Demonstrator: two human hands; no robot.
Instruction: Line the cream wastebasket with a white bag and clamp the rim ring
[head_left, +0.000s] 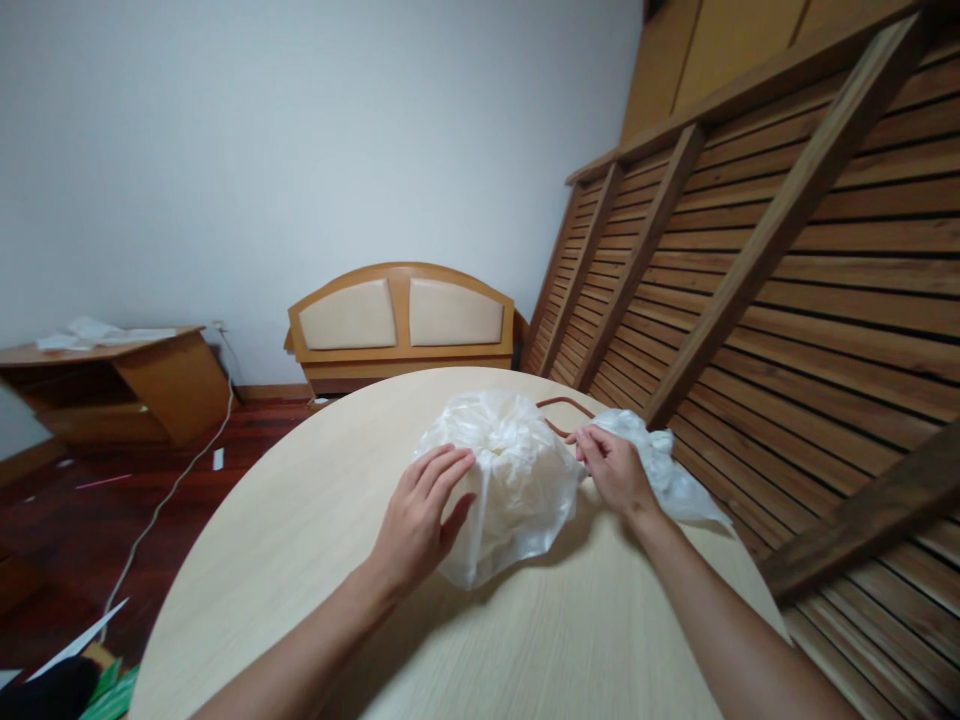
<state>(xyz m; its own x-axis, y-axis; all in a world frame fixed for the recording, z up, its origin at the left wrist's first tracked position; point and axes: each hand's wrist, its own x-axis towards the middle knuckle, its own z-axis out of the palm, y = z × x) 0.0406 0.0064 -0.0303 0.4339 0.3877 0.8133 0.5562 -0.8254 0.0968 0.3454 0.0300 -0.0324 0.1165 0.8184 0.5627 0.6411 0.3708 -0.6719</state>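
Note:
A crumpled, translucent white plastic bag (517,500) sits bunched up on the round pale wooden table (300,530). My left hand (420,515) rests against its left side, fingers stretched out and thumb apart. At the bag's right edge, my right hand (615,468) has its fingertips pinched together on the plastic. What is inside the bag, if anything, cannot be made out. Behind it a thin brown loop (566,402) sticks out, partly hidden by the bag and my right hand. A second crumpled plastic bag (660,465) lies just beyond my right wrist.
A large slatted wooden frame (750,270) leans along the right, close to the table's edge. Beyond the table stands a padded headboard (401,310). On the left, a low wooden desk (165,385) carries white sheets, and a pale cable (176,485) runs across the dark red floor.

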